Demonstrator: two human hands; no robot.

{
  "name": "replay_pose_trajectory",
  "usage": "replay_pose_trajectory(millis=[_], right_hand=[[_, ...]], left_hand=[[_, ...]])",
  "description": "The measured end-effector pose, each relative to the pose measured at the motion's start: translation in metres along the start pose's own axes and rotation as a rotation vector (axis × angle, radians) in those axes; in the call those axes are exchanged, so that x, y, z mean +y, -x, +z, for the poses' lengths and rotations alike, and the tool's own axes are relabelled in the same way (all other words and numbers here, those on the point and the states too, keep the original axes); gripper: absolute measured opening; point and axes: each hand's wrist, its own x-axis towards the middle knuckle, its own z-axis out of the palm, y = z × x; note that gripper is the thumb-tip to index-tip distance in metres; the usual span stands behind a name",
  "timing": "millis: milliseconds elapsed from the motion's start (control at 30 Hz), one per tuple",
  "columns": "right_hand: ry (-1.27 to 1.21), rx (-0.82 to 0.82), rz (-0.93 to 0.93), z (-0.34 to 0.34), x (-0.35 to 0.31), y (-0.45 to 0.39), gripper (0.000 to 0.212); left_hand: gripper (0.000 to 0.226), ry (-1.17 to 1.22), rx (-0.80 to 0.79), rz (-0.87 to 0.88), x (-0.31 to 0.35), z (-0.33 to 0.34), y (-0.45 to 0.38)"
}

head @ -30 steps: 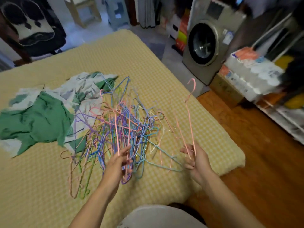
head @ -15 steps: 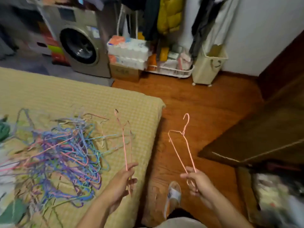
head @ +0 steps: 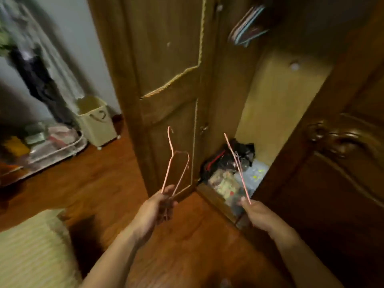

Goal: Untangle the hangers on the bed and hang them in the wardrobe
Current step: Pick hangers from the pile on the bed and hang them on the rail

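So I'm standing at the wardrobe (head: pixel 286 96) now. Its door (head: pixel 166 80) is swung open, out past my left fingers, and the open compartment sits up beyond my right fingers. The bed (head: pixel 31 246) corner is down behind my left wrist; the tangled pile isn't in view from here, so I can't say how much is left on it.

Progress-wise: a small bunch of hangers (head: pixel 247 28) already hangs high inside the wardrobe, way above both sets of fingertips, so some of the job looks done. I've got two pink ones free and ready to go up; neither is hooked on anything yet. My guess is I'm somewhere in the middle, with more trips to come.

Left hand (head: pixel 154 208): fingers curled round the bottom of the left hanger (head: pixel 176 171). It rises straight up from my fingers, hook on top, in front of the door's lower panel.

Right hand (head: pixel 257 215): thumb and fingers pinch the low end of the right hanger (head: pixel 236 163). I see it edge-on, so it reads as a thin pink line slanting up and left from my fingertips, over the bags (head: pixel 224 173) on the wardrobe floor.

Both hooks need lifting well above my fingers to reach the spot where the others hang. The rail itself is out of view.
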Motion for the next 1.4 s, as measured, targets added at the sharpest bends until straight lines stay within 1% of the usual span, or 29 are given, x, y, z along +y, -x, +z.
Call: replay_pose_trajectory(millis=[67,167,233,333,433,467,533,600,733,800,867,900,967,1000,1067,1100,1167,1267,1333,1400], right_hand=[[0.003,0.009,0.022,-0.036,-0.013,-0.004,0.051],[-0.009,0.019,0.016,-0.079,-0.028,-0.027,0.056],[-0.037,0.022,-0.011,-0.103,-0.05,-0.037,0.05],[-0.204,0.019,-0.06,-0.127,-0.091,-0.058,0.037],[-0.367,0.153,-0.154,-0.152,-0.142,-0.091,0.031],[-0.406,0.19,-0.169,-0.154,-0.146,-0.095,0.027],[-0.412,0.302,-0.218,-0.167,-0.169,-0.118,0.019],[-0.361,0.406,-0.266,-0.179,-0.19,-0.14,0.014],[-0.261,0.622,-0.361,-0.206,-0.245,-0.176,0.022],[-0.241,0.658,-0.349,-0.218,-0.265,-0.191,0.028],[-0.235,0.69,-0.34,-0.23,-0.284,-0.209,0.044],[-0.234,0.713,-0.341,-0.237,-0.294,-0.213,0.047],[-0.226,0.734,-0.335,-0.247,-0.31,-0.214,0.034],[-0.235,0.749,-0.336,-0.251,-0.318,-0.216,0.032],[-0.279,0.78,-0.354,-0.258,-0.333,-0.224,0.042],[-0.305,0.79,-0.364,-0.259,-0.339,-0.228,0.042],[-0.343,0.808,-0.368,-0.258,-0.349,-0.237,0.035],[-0.367,0.825,-0.363,-0.255,-0.354,-0.251,0.032],[-0.379,0.843,-0.345,-0.259,-0.355,-0.259,0.035],[-0.388,0.84,-0.325,-0.261,-0.358,-0.26,0.035]], left_hand=[[0.038,0.031,-0.074,0.022,0.029,0.038,-0.026],[0.035,0.065,-0.151,0.034,0.073,0.089,-0.054],[0.031,0.029,-0.179,0.072,0.104,0.12,-0.076],[0.032,-0.114,-0.203,0.157,0.154,0.154,-0.112],[0.032,-0.182,-0.232,0.25,0.206,0.181,-0.161],[0.032,-0.213,-0.226,0.272,0.212,0.186,-0.165],[0.032,-0.257,-0.238,0.341,0.239,0.199,-0.19],[0.031,-0.283,-0.263,0.4,0.264,0.208,-0.213],[0.031,-0.25,-0.374,0.475,0.321,0.221,-0.26],[0.029,-0.227,-0.417,0.489,0.348,0.228,-0.282],[0.029,-0.219,-0.455,0.524,0.383,0.239,-0.304],[0.029,-0.226,-0.458,0.548,0.401,0.247,-0.314],[0.03,-0.243,-0.459,0.592,0.434,0.262,-0.331],[0.031,-0.27,-0.457,0.621,0.449,0.268,-0.336],[0.028,-0.346,-0.432,0.711,0.474,0.279,-0.347],[0.031,-0.38,-0.427,0.745,0.483,0.284,-0.353],[0.035,-0.404,-0.402,0.772,0.5,0.295,-0.368],[0.038,-0.427,-0.366,0.755,0.522,0.312,-0.388],[0.031,-0.428,-0.376,0.717,0.531,0.321,-0.399],[0.025,-0.373,-0.383,0.655,0.533,0.325,-0.404]])
